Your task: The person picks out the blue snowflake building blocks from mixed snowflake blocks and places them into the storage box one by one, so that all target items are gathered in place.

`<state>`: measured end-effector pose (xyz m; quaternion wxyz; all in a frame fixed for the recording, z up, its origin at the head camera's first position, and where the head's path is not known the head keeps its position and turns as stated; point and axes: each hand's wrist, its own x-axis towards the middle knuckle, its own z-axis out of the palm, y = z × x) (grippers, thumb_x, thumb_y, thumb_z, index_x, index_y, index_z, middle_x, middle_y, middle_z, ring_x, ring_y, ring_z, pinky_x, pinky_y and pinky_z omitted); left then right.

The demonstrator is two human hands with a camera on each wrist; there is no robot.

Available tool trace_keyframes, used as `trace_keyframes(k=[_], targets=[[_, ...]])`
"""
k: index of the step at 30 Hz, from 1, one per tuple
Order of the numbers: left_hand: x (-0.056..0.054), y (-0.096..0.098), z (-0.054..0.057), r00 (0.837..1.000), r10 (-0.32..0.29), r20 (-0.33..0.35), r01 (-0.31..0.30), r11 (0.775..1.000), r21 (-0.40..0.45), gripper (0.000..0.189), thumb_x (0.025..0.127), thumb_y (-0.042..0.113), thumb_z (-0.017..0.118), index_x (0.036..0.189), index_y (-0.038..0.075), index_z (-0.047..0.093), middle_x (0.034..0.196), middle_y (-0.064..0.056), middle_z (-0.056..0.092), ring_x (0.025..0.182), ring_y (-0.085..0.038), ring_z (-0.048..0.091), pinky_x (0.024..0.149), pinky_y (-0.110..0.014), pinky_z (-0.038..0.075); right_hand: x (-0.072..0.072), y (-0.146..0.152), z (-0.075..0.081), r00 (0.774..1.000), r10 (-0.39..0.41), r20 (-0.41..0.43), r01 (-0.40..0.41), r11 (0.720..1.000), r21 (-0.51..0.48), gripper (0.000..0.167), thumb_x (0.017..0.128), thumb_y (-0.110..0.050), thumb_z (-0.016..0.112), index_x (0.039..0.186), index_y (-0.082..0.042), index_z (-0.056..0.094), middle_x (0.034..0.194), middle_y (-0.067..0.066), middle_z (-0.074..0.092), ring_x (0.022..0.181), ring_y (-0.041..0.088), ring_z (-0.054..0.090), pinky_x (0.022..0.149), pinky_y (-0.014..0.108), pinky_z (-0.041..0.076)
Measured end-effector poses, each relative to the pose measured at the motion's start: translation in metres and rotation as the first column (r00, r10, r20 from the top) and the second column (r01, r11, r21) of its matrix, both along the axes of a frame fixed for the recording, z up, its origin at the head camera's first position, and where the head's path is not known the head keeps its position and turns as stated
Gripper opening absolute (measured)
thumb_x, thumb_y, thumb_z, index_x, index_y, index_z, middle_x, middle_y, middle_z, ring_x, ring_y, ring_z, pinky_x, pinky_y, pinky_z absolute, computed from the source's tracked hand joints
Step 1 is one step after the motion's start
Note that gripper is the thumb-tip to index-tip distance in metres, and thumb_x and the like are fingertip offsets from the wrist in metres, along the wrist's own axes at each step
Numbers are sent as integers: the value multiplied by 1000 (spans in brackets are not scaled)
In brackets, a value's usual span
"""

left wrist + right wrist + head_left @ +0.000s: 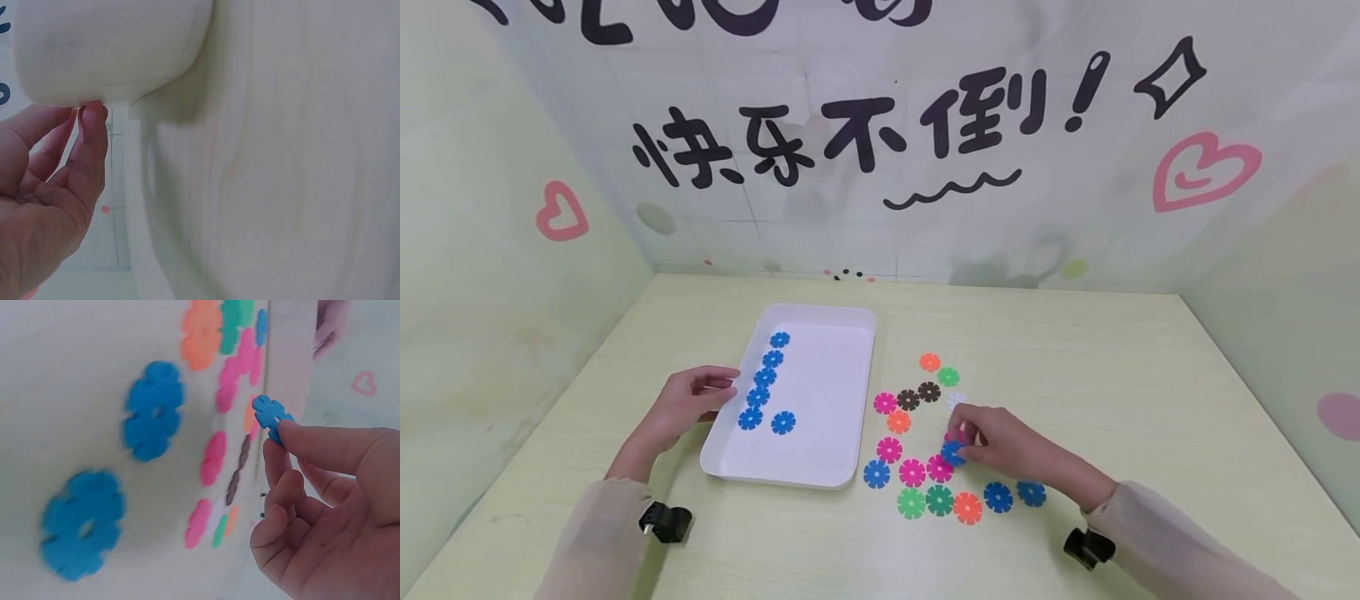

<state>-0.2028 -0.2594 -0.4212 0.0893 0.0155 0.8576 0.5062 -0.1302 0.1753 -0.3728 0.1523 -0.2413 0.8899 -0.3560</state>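
In the head view, my right hand [1000, 437] pinches a blue snowflake disc [953, 453] between thumb and fingers, above the loose discs. The right wrist view shows that blue disc [270, 415] held at the fingertips, its notched edge and centre slot visible. My left hand [688, 400] holds the left rim of a white rectangular tray [838, 400]. From the left wrist, my fingertips [94, 111] meet the tray's rim. Several blue discs [765, 377] lie in the tray, most in a column along its left side, with one blue disc [783, 422] beside the column's lower end.
Right of the tray, loose discs lie on the pale wooden table [760, 542]: pink [912, 472], orange [967, 508], light green [912, 503], dark green [939, 500], brown [908, 400], white [956, 400] and blue [997, 497]. A printed backdrop [850, 233] surrounds the table's back and sides.
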Motion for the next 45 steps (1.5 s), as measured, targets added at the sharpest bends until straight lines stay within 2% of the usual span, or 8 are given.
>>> trace_keyframes(k=[6,11,15,21,28,34,41,45], targets=[[-3,-3,-4,1000,2,-5,-2,1000,4,62,79,48,66,124,8,53,111,-16,54,96,-32,56,72,-34,54,-15,-34,8,1000,29,11,-28,998,-62,16,83,-2,65,92,-10,55,79,-2,55,72,15,53,58,25,49],[0,1,4,1000,13,14,-13,1000,0,57,82,42,66,124,7,52,112,-17,54,96,-30,57,72,-31,54,-34,-71,16,998,32,51,-26,993,-113,14,85,-4,64,95,-10,57,81,-1,56,74,16,54,60,26,50],[4,5,12,999,17,45,-16,1000,-14,48,88,29,62,126,4,51,113,-17,53,96,-28,56,74,-30,53,-50,-106,25,997,40,72,-34,996,-84,13,85,-6,64,95,-11,58,81,-1,57,75,15,55,61,24,49],[4,8,14,999,10,52,-9,1000,-23,45,90,22,60,128,2,49,113,-18,53,95,-27,57,75,-32,53,-71,-153,37,992,117,49,-116,993,-24,10,84,-6,65,92,-11,62,82,-2,57,76,13,53,65,19,46],[3,7,13,999,6,49,-5,1000,-31,46,90,24,60,129,3,48,114,-18,53,96,-28,57,75,-33,53,-104,-192,31,976,174,132,-172,985,-32,14,85,-6,64,99,-6,66,90,3,60,74,13,53,65,18,46],[4,7,13,999,5,49,-3,999,-33,48,90,26,60,129,2,48,114,-18,54,95,-26,58,75,-32,53,-120,-201,15,972,45,233,-34,998,-48,14,86,-9,64,99,-7,68,93,2,59,72,15,53,65,21,47],[5,6,13,999,2,41,-1,1000,-31,46,90,24,60,128,2,49,113,-18,54,93,-26,58,74,-32,53,-123,-203,-1,943,-96,318,92,995,28,9,86,-12,65,94,-12,70,71,0,52,56,14,45,51,20,38],[4,6,13,999,-4,37,5,1000,-27,46,90,25,60,128,2,49,112,-18,54,93,-26,57,74,-31,53,-125,-201,-7,934,-130,333,123,991,43,9,85,-11,65,93,-11,70,71,1,53,55,13,45,51,19,38]])
